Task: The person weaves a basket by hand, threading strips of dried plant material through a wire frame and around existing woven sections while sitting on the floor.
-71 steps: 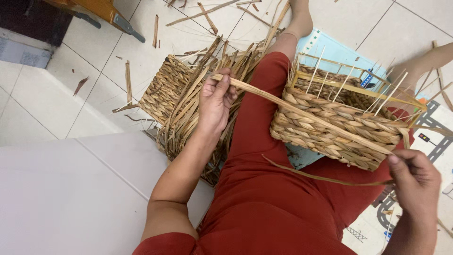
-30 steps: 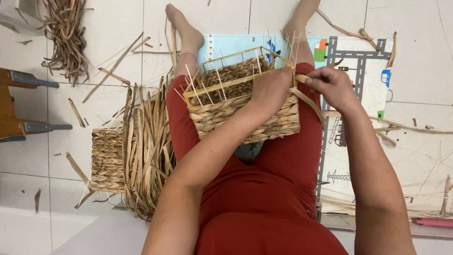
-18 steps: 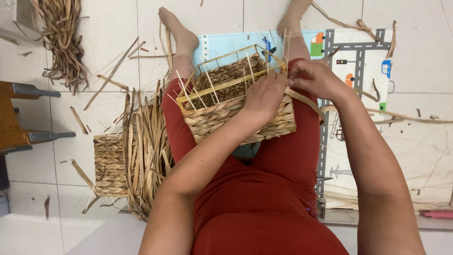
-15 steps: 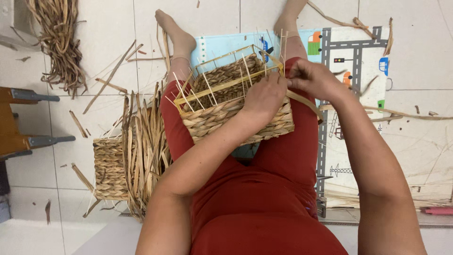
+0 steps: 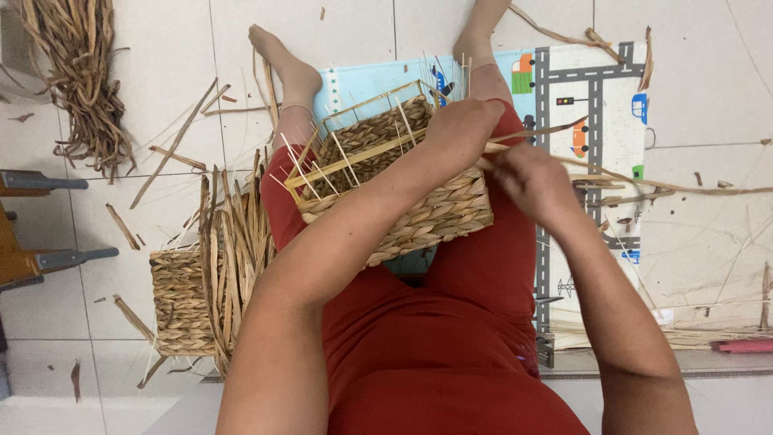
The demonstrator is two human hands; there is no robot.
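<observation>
The half-woven basket (image 5: 403,181) lies across my lap, resting on my red-clad thighs, with its open top tipped away from me toward my feet. Its long axis runs from lower left to upper right, the right end sitting a little higher in view. Thin pale stakes stick up out of its rim, fanning toward the upper left.

My left hand (image 5: 460,130) lies over the right end of the rim, fingers curled and pressed down on the weave. My right hand (image 5: 527,173) is just beside it, at the basket's right corner, pinching a flat weaving strand (image 5: 628,179) that leaves the basket and trails off to the right across the floor. The hand is blurred, so I cannot tell exactly how the fingertips meet on it.

Compared with half a second ago, the basket has barely shifted, my left hand stays planted on the same corner, and my right hand has drawn slightly back from the rim along the strand.

Under my legs is a play mat (image 5: 596,97) printed with roads and small vehicles. To my left on the tiles sits a second woven basket (image 5: 179,302), with a sheaf of loose dry strips (image 5: 233,250) lying over its right side. A bigger heap of the same dried fibre (image 5: 80,80) is at the upper left, well apart, and short scraps are scattered across the tiles.
</observation>
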